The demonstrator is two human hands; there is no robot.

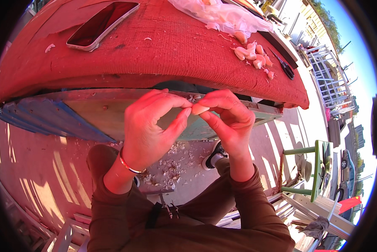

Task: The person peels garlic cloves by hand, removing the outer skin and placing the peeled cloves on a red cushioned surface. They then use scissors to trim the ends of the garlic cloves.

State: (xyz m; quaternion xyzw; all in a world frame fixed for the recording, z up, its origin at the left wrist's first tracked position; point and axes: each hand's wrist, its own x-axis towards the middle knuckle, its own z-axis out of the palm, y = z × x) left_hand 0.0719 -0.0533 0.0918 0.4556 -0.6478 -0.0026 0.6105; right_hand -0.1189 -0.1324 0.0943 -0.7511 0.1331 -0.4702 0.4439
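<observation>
A pale garlic clove is pinched between the thumb and forefinger of my right hand, just in front of the table edge. Thumb and forefinger of my left hand close at the clove's left end, and a bit of skin shows near the fingertips. A woven band circles my left wrist. On the red-covered table, several garlic cloves lie in a small heap at the right. Behind them sits a thin plastic bag with more garlic in it.
A phone lies at the table's far left. Dark-handled scissors rest by its right edge. Garlic skins litter the floor between my feet. A green-framed stool stands at the right, near white metal frames.
</observation>
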